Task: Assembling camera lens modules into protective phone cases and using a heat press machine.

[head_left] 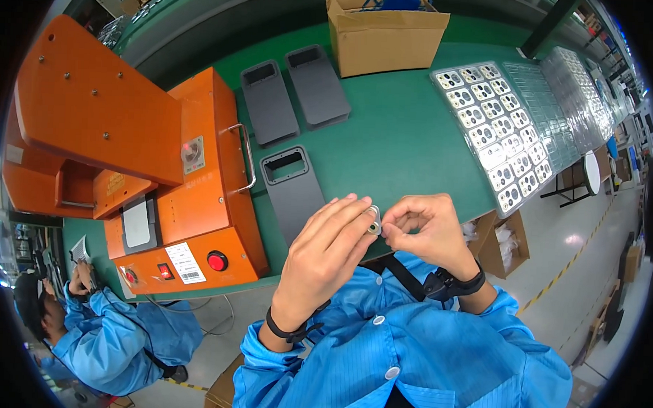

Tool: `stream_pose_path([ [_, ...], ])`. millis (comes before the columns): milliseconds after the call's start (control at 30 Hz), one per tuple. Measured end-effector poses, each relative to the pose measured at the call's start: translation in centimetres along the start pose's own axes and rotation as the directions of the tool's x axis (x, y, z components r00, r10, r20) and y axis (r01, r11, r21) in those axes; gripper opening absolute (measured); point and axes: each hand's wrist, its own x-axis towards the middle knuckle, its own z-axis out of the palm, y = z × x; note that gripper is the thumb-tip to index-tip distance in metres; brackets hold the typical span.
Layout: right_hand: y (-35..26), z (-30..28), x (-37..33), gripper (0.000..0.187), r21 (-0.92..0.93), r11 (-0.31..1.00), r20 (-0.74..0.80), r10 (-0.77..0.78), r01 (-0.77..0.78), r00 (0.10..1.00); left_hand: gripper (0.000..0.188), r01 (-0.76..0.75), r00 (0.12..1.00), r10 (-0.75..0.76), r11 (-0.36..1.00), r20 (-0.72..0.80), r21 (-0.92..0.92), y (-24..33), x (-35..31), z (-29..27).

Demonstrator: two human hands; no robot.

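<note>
My left hand (pixel 325 247) holds a small camera lens plate (pixel 374 218) with rounded, shiny edges at its fingertips, and the fingers cover much of it. My right hand (pixel 430 229) meets the plate's right edge, thumb and forefinger pinched together. Whether a thin film or only the edge is between them is too small to tell. Just beyond my left hand lies a dark grey flat case (pixel 294 192) with a rectangular opening at its far end. Two more grey cases (pixel 270 105) (pixel 320 89) lie farther back.
An orange press machine (pixel 196 221) with a metal handle and red button stands at left. A clear tray (pixel 508 210) of lens plates lies at right, beside stacked trays (pixel 571 90). A cardboard box (pixel 386 40) sits at the back. Another person (pixel 113 333) works at lower left.
</note>
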Motion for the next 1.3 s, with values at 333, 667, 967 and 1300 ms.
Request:
stream_pose_path([
  [333, -0.3, -0.6, 0.1, 0.003, 0.045, 0.996, 0.076, 0.076, -0.079, 0.994, 0.042, 0.319, 0.945, -0.296, 0.736, 0.140, -0.598, -0.8, -1.2, 1.4],
  [667, -3.3, -2.2, 1.6, 0.005, -0.141, 0.987, 0.073, -0.072, 0.082, 0.995, 0.054, 0.143, 0.843, -0.534, 0.096, 0.070, -0.985, -2.2, -2.8, 1.3],
  [967, -16.4, -14.1, 16.5, 0.013, -0.857, 0.141, 0.227, -0.760, 0.496, 0.608, 0.045, -0.055, 0.804, -0.577, 0.169, -0.144, -0.984, -0.8, -4.8, 0.3],
  [1300, -12.4, -19.7, 28.9, 0.008, -0.868, -0.279, 0.497, -0.463, 0.411, 0.734, 0.046, 0.147, 0.769, -0.639, 0.192, -0.010, -0.970, 1.0, -5.9, -0.1],
])
